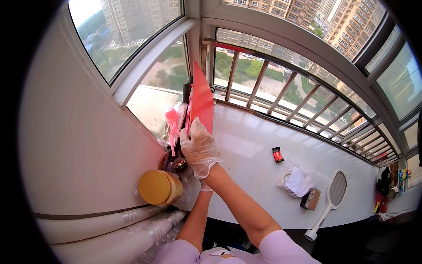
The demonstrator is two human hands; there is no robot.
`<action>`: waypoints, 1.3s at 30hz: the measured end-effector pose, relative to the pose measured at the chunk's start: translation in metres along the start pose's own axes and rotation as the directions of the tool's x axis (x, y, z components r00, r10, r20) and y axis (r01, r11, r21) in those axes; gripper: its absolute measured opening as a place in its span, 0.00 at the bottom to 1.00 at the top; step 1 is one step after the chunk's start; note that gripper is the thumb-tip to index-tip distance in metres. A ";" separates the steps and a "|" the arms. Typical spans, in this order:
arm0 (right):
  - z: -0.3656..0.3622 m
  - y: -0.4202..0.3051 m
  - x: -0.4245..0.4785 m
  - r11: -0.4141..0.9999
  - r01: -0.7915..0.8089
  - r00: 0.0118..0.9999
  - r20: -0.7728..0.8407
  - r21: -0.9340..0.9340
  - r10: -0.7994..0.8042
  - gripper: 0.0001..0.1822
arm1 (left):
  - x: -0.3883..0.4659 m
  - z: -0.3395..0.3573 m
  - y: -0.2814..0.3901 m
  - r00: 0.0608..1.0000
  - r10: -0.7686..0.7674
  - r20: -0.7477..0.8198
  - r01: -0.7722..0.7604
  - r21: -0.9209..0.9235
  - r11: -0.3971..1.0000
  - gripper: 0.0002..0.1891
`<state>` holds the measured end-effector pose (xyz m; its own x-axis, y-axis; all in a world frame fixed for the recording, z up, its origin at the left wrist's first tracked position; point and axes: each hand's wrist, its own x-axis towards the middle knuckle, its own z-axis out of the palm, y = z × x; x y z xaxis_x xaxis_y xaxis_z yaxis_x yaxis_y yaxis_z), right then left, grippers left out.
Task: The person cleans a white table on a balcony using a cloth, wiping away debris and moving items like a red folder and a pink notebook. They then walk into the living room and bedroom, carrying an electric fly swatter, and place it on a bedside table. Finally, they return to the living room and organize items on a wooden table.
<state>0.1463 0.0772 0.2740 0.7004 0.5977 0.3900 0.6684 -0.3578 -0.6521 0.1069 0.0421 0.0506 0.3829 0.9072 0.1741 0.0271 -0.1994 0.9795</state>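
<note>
A flat red board (pixel 201 99) stands upright on the white counter (pixel 244 132) at the window corner. My right hand (pixel 199 142), in a clear plastic glove, grips the board's near lower edge. My left hand (pixel 205 186), also gloved, is mostly hidden beneath the right wrist; only its cuff shows, so its fingers and any hold cannot be told. Left of the board are a pink plastic toy with a round head (pixel 171 114) and dark items packed against the window. A tub with a yellow lid (pixel 155 187) stands just left of my hands.
A small black-and-red packet (pixel 278 154), a clear plastic bag with white contents (pixel 296 181), a brown block-like item (pixel 310 199) and a white electric fly swatter (pixel 337 189) lie to the right. Metal railings (pixel 283 94) line the window. Rolled-looking pale curtains (pixel 132 236) hang at lower left.
</note>
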 end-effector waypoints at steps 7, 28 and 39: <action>-0.001 0.017 -0.041 0.957 -0.079 0.956 0.292 0.278 -0.006 0.36 | 0.015 -0.020 0.006 0.965 -0.119 -0.232 0.134 0.049 0.990 0.28; -0.073 0.384 -0.126 0.790 -0.434 0.901 -0.190 -0.433 0.391 0.32 | 0.026 0.017 0.007 0.903 -0.062 -0.425 0.061 -0.016 0.998 0.22; -0.036 0.378 -0.179 0.889 -0.131 0.983 -0.172 -0.438 0.060 0.18 | 0.006 0.001 0.015 0.999 -0.031 -0.014 0.034 0.197 0.980 0.15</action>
<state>0.2829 -0.1911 -0.0192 0.7719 0.4430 0.4560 0.6124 -0.7107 -0.3462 0.1102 0.0444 0.0658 0.3685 0.9183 0.1447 0.2215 -0.2380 0.9457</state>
